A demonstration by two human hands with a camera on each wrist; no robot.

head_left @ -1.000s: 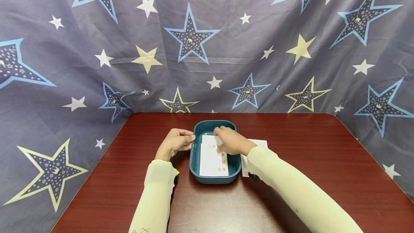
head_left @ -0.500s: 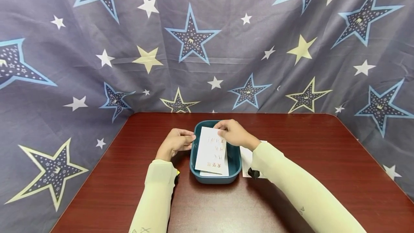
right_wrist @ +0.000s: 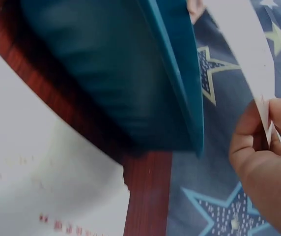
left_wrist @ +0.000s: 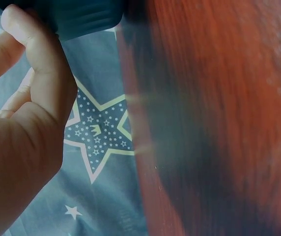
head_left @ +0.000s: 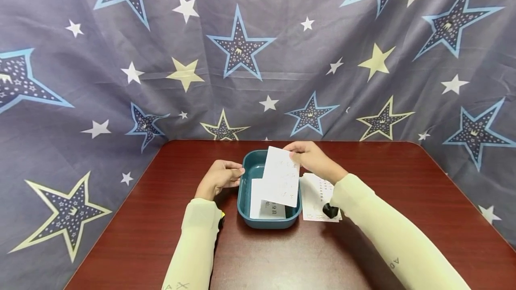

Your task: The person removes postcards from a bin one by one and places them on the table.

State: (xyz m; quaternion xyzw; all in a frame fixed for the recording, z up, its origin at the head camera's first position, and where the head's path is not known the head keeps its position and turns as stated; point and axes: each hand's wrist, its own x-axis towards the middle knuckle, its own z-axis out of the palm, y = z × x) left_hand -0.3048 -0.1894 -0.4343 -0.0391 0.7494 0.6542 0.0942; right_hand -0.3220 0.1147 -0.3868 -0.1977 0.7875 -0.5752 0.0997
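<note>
My right hand (head_left: 316,160) pinches the top corner of a white printed card (head_left: 281,178) between thumb and fingers. It is tilted above the right part of a teal rectangular plastic tub (head_left: 269,224). Another white card (head_left: 255,198) lies inside the tub, partly covered by the raised one. My left hand (head_left: 219,177) holds the tub's left side with thumb and fingertips at the rim. In the left wrist view, that thumb and bent fingers meet the tub's ridged outer wall (left_wrist: 89,22). The right wrist view shows the pinched card (right_wrist: 251,54) edge-on.
White printed sheets (head_left: 316,200) lie overlapping on the table just right of the tub, under the right wrist. The reddish-brown table (head_left: 258,258) ends at a grey star-patterned curtain (head_left: 250,102) behind and at both sides.
My right hand has lifted the card from inside the tub and moved it up and right, exposing black print on the card below. The left hand and tub have stayed put.
</note>
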